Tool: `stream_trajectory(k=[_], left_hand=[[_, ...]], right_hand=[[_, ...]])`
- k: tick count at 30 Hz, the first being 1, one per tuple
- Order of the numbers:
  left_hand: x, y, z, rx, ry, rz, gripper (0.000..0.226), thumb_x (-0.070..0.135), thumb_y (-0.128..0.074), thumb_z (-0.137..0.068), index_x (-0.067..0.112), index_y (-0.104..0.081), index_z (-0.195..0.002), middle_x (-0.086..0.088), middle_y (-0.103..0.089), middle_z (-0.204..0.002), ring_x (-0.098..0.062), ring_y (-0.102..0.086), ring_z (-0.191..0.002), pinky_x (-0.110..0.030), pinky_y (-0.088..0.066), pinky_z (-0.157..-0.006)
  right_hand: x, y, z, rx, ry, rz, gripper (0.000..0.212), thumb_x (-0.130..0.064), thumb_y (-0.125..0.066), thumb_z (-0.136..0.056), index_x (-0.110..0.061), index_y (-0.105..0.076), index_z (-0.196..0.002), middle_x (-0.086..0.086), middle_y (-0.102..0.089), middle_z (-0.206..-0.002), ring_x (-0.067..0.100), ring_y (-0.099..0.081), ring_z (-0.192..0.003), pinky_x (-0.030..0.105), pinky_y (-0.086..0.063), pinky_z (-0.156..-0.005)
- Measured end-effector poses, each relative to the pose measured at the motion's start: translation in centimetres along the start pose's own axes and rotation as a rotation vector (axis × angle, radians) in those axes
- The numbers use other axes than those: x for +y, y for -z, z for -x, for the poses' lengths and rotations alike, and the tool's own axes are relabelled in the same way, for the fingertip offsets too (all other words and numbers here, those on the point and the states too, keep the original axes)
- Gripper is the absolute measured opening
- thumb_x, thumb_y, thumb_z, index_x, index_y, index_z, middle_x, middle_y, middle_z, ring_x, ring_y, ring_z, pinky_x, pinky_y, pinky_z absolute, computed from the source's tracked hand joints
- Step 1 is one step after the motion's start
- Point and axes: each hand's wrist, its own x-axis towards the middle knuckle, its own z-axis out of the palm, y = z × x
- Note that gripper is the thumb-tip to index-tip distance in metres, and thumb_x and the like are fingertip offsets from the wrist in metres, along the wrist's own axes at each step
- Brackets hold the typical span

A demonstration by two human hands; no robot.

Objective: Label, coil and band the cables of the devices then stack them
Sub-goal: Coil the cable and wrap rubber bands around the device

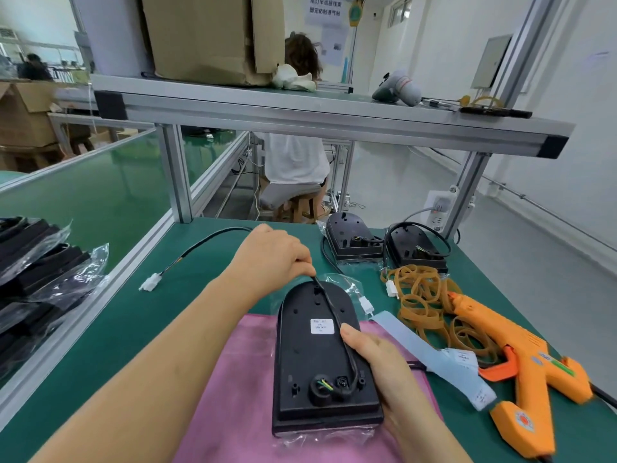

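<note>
Device [320, 355] back-up on a pink mat [240, 396], at the near edge of a green-topped bench [167, 329] in a bright, white-walled workshop. Framed overhead by an aluminium shelf [300, 111] carrying a cardboard box [207, 38]; beyond the device and under that shelf, a seated person [293, 162] on a wooden stool, back to the camera. Gripped along the device's right side by the right hand [377, 359], fingers curled under the edge and thumb pressed on the black cable [329, 304] crossing its back. Pinched at the device's far end by the left hand [270, 259], fingertips closed on that cable. Cable's onward run hidden beneath the left hand; farther left of the device, a black lead ending in a white connector [151, 282]. Print on the device's white sticker [322, 326] too small to read. Left of the device, a pile of bagged black items [36, 272] cut off by the frame. Three devices counted: the one in hand, plus a second device [352, 240] and a third device [415, 245] side by side beyond it to the right. One orange glue gun [521, 372] and one pale label strip [434, 355] right of the device; rubber bands [420, 305] between them and the far pair, too tangled to count.
</note>
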Motion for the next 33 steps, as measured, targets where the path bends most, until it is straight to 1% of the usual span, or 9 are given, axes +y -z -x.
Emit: stream_trajectory(k=[3, 6, 9, 12, 15, 20, 27, 31, 33], left_hand=[[0.3, 0.3, 0.1, -0.110, 0.106, 0.097, 0.033, 0.051, -0.048, -0.096, 0.032, -0.070, -0.110, 0.012, -0.069, -0.114, -0.014, -0.060, -0.109, -0.034, -0.039, -0.097], [0.3, 1.0, 0.2, -0.206, 0.173, 0.200, 0.031, 0.033, -0.046, -0.100, 0.020, -0.070, -0.113, 0.002, -0.069, -0.117, -0.021, -0.060, -0.108, -0.034, -0.047, -0.093], [-0.2, 1.8, 0.0, -0.281, 0.266, 0.356, 0.026, 0.020, -0.049, -0.098, 0.010, -0.071, -0.105, -0.006, -0.073, -0.098, -0.019, -0.064, -0.081, -0.027, -0.049, -0.078], [-0.5, 2.2, -0.1, -0.399, 0.428, 0.723, 0.019, 0.014, -0.056, -0.096, -0.002, -0.066, -0.090, -0.012, -0.067, -0.069, -0.021, -0.067, -0.056, -0.028, -0.059, -0.060], [-0.6, 2.7, 0.0, -0.531, 0.499, 0.947, 0.023, 0.013, -0.060, -0.095, -0.002, -0.060, -0.078, -0.012, -0.064, -0.057, -0.020, -0.066, -0.046, -0.027, -0.057, -0.047], [-1.1, 4.1, 0.9, -0.697, 0.502, 1.075, 0.029, 0.025, -0.060, -0.096, 0.002, -0.064, -0.079, -0.009, -0.068, -0.056, -0.017, -0.067, -0.048, -0.022, -0.054, -0.046], [-0.6, 4.7, 2.6, -0.741, 0.480, 1.329, 0.025, 0.020, -0.050, -0.100, 0.003, -0.063, -0.088, -0.010, -0.071, -0.065, -0.019, -0.070, -0.055, -0.023, -0.055, -0.049], [0.3, 4.4, 3.3, -0.607, 0.600, 1.541, 0.028, 0.023, -0.053, -0.099, 0.003, -0.066, -0.084, -0.010, -0.071, -0.065, -0.016, -0.069, -0.053, -0.020, -0.053, -0.047], [0.6, 3.9, 3.6, -0.519, 0.606, 1.512, 0.029, 0.027, -0.058, -0.096, 0.010, -0.071, -0.077, -0.003, -0.068, -0.062, -0.009, -0.062, -0.050, -0.018, -0.049, -0.047]], right_hand=[[0.0, -0.1, -0.2, 0.019, 0.015, -0.028, 0.048, -0.032, -0.072, -0.066, 0.001, -0.072, -0.101, 0.025, -0.070, -0.103, 0.042, -0.067, -0.096, 0.051, -0.053, -0.089], [-0.3, -0.2, -0.8, 0.065, 0.027, -0.054, 0.047, -0.034, -0.074, -0.062, -0.002, -0.075, -0.097, 0.024, -0.071, -0.102, 0.040, -0.068, -0.096, 0.055, -0.050, -0.093], [-1.3, -0.2, -1.6, 0.113, 0.018, -0.098, 0.047, -0.036, -0.076, -0.059, -0.005, -0.076, -0.094, 0.022, -0.071, -0.102, 0.040, -0.068, -0.096, 0.058, -0.049, -0.094], [-2.3, -0.3, -2.5, 0.142, 0.007, -0.150, 0.044, -0.031, -0.076, -0.061, -0.005, -0.075, -0.096, 0.023, -0.071, -0.104, 0.042, -0.067, -0.097, 0.061, -0.048, -0.093], [-3.0, -0.7, -3.0, 0.124, 0.010, -0.160, 0.028, -0.030, -0.075, -0.063, -0.010, -0.078, -0.083, 0.022, -0.072, -0.100, 0.039, -0.070, -0.087, 0.059, -0.051, -0.088], [-3.1, -1.1, -3.7, 0.100, 0.005, -0.093, 0.049, -0.034, -0.082, -0.051, -0.006, -0.076, -0.090, 0.023, -0.072, -0.099, 0.040, -0.069, -0.089, 0.058, -0.052, -0.088], [-3.2, -1.6, -4.2, 0.080, 0.065, -0.057, 0.044, -0.035, -0.078, -0.053, -0.004, -0.077, -0.085, 0.025, -0.072, -0.094, 0.036, -0.070, -0.079, 0.052, -0.055, -0.083], [-3.6, -1.7, -4.3, 0.084, 0.072, -0.067, 0.036, -0.031, -0.076, -0.066, -0.003, -0.076, -0.090, 0.024, -0.072, -0.096, 0.036, -0.069, -0.080, 0.053, -0.054, -0.085], [-3.8, -1.8, -4.2, 0.082, 0.066, -0.078, 0.036, -0.030, -0.076, -0.067, -0.003, -0.075, -0.091, 0.024, -0.072, -0.096, 0.036, -0.069, -0.081, 0.053, -0.054, -0.085]])
